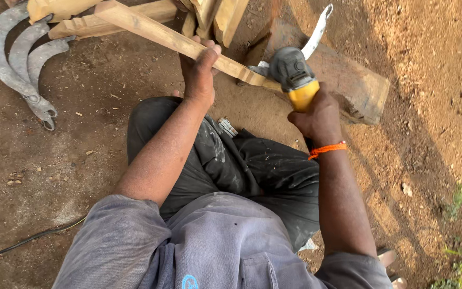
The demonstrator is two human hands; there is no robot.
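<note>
My left hand (pixel 199 69) grips a long pale wooden stick (pixel 161 35) that slants from the upper left down to the right. My right hand (pixel 316 115) holds a yellow and grey angle grinder (pixel 295 75) by its body. The grinder's head rests against the lower right end of the stick. An orange thread is tied round my right wrist. I sit on the ground with my dark trousers below both hands.
Three curved grey metal blades (pixel 17 59) lie on the dirt at the upper left. Several more wooden sticks (pixel 209 13) are piled at the top. A wooden block (pixel 348 80) lies behind the grinder. A black cable (pixel 22 242) runs along the lower left.
</note>
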